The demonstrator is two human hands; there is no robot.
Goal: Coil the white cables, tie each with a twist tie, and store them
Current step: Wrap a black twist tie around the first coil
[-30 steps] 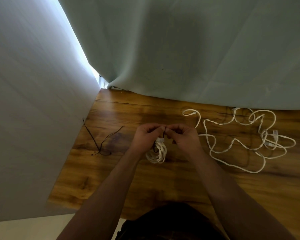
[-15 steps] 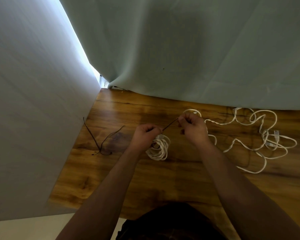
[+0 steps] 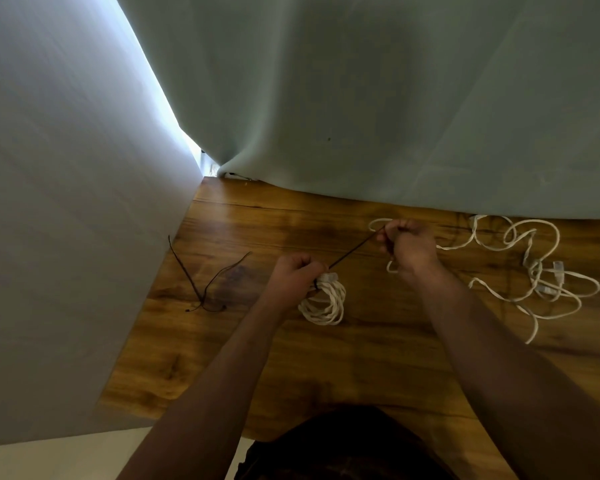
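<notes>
White coiled cable (image 3: 323, 301) gripped by left hand (image 3: 293, 280) fingers, right hand (image 3: 409, 242) fingers pinching taut twist tie (image 3: 355, 249)

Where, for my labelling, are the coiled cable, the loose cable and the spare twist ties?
coiled cable (image 3: 321, 317): head view, lower loops.
loose cable (image 3: 536, 271): head view, tangled part.
spare twist ties (image 3: 203, 301): head view, where strands meet.
</notes>
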